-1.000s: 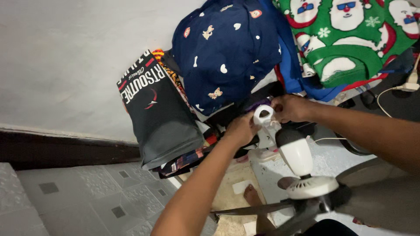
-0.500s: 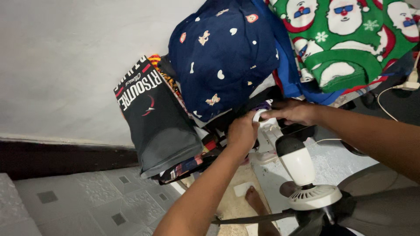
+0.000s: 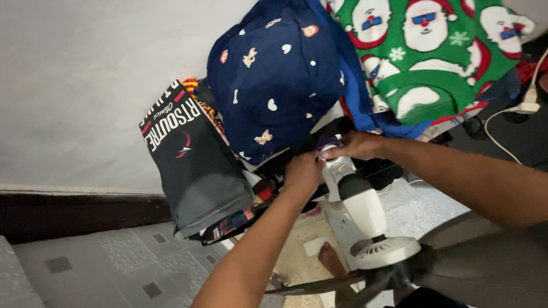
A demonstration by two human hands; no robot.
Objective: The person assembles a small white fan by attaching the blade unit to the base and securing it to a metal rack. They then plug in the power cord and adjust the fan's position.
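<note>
Fan neck: white stand fan [image 3: 358, 201], motor housing tilted toward the camera, top end against the clothes pile, between both hands.
Left hand [image 3: 302, 174]: curled closed on the fan's upper left side, forearm reaching up from below.
Right hand [image 3: 348, 146]: fingers closed, pinching the fan's top.
Pile: navy patterned garment [image 3: 274, 80], green festive cloth [image 3: 434, 51], black printed shirt [image 3: 194, 165].
Surroundings: grey wall [image 3: 85, 74], tiled floor [image 3: 114, 262].

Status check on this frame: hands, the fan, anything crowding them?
Left hand and right hand both on top of white fan neck. What the fingers pinch is hidden. Hanging clothes press close behind.
</note>
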